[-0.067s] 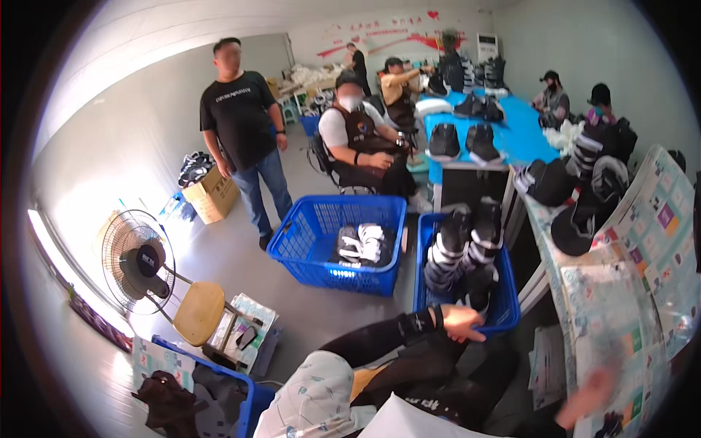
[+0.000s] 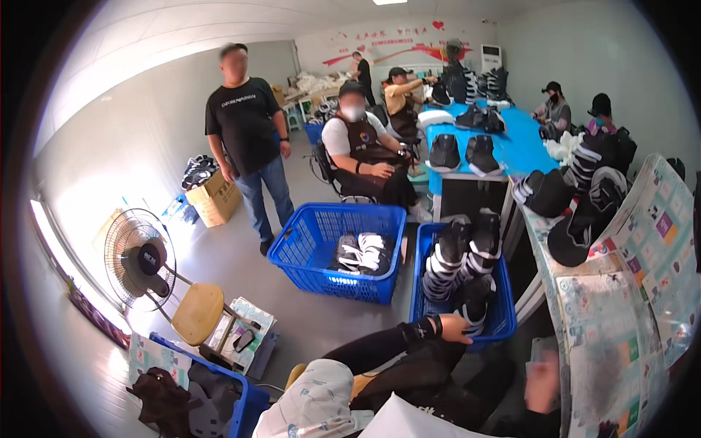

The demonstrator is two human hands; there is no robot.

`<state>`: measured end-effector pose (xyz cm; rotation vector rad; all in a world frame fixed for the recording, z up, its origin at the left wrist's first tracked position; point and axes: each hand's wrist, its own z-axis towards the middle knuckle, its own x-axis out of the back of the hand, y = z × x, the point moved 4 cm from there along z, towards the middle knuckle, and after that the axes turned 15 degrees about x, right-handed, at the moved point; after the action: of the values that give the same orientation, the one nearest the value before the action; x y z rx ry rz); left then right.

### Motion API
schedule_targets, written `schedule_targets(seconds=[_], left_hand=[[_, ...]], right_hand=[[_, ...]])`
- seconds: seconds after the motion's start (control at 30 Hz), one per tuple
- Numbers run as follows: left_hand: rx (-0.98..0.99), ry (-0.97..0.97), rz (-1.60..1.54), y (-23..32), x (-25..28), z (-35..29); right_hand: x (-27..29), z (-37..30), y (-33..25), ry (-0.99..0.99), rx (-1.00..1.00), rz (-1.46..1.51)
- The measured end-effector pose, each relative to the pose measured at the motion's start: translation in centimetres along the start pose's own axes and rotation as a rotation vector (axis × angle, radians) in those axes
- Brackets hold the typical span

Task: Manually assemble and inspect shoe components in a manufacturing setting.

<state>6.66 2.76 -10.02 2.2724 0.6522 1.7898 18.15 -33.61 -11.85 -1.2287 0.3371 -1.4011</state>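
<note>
The left hand [image 2: 454, 328] is at the near edge of the blue plastic basket [image 2: 504, 320], beside the nearest black-and-white high-top sneaker [image 2: 475, 298] inside; whether its fingers pinch it, I cannot tell. The blurred right hand [image 2: 542, 383], fingers unreadable, hangs near the bench's [image 2: 604, 314] left edge.

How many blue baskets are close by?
3: the middle basket, the basket by the left hand, its wall showing, and the lower-left basket. Others may be hidden.
</note>
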Motion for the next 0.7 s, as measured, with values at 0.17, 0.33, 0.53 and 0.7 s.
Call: schedule_targets(seconds=[0.17,0.33,0.53,0.7], left_hand=[[0.321,-0.081,0.089,-4.1,-13.8,8.3],[0.062,-0.582,0.707,-3.3,-21.1,12.1],[0.426,-0.306,0.408,-1.3,-23.0,16.1],[0.518,-0.25,0.126,-7.9,-9.3,16.0]], right_hand=[[-8.1,-2.3,10.2,-0.47,-0.246,-0.521],[-9.7,-2.5,8.2,-0.501,-0.58,-0.632],[-8.3,-3.1,8.2,-0.329,-0.547,-0.683],[-10.7,1.1,4.2,-0.343,-0.358,-0.643]])
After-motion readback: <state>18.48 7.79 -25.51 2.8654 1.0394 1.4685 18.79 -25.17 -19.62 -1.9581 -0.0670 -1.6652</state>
